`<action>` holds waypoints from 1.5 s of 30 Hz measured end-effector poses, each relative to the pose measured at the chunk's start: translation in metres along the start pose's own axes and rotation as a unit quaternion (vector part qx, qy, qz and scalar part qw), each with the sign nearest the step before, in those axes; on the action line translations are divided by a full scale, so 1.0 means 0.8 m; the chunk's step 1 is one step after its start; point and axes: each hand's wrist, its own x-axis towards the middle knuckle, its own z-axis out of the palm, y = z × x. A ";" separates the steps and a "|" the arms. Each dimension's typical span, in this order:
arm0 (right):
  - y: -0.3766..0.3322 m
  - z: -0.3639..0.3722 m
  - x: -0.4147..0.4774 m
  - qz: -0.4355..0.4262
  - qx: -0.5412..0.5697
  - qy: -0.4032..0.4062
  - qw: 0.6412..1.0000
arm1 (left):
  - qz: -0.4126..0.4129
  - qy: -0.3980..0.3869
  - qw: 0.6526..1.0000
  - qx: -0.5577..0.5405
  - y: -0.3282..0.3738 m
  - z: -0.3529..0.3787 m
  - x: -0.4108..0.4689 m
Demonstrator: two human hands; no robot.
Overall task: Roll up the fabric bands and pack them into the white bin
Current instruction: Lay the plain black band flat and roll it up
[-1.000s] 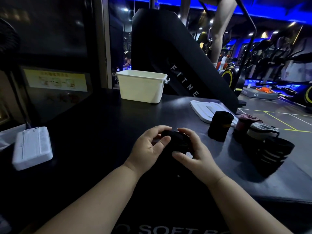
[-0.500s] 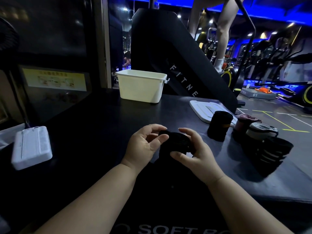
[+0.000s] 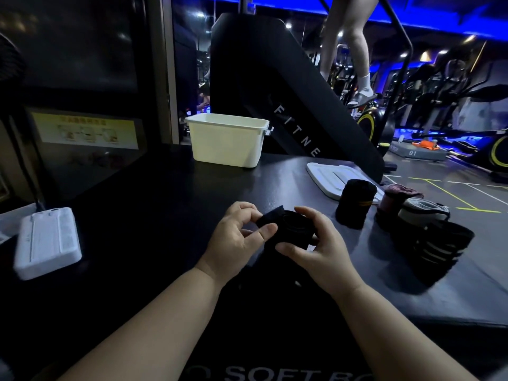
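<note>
Black rolled fabric band [image 3: 286,229] — pinched between left hand [image 3: 236,237] and right hand [image 3: 319,248] above the dark bench [image 3: 154,204]; white rectangular plastic bin [image 3: 228,141] well beyond, at the far edge.

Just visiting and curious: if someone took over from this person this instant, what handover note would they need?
Left hand: pinches the loose end of the black fabric band coil.
Right hand: curled round that coil, above the dark table.
White rectangular plastic bin: at the table's far side, its inside hidden.
Done: four rolled bands stand at the table's right.
Left: finish this coil, then pack all rolls into the bin.
</note>
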 end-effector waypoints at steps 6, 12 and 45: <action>0.002 -0.002 0.002 0.024 -0.080 0.007 0.996 | 0.008 0.028 0.999 0.031 0.001 0.001 0.001; 0.003 -0.016 0.001 0.075 0.127 -0.121 0.982 | -0.071 0.002 0.997 -0.008 -0.005 0.001 0.000; -0.004 -0.010 0.002 0.059 0.066 -0.080 0.993 | -0.099 -0.045 0.992 -0.070 0.002 -0.002 -0.002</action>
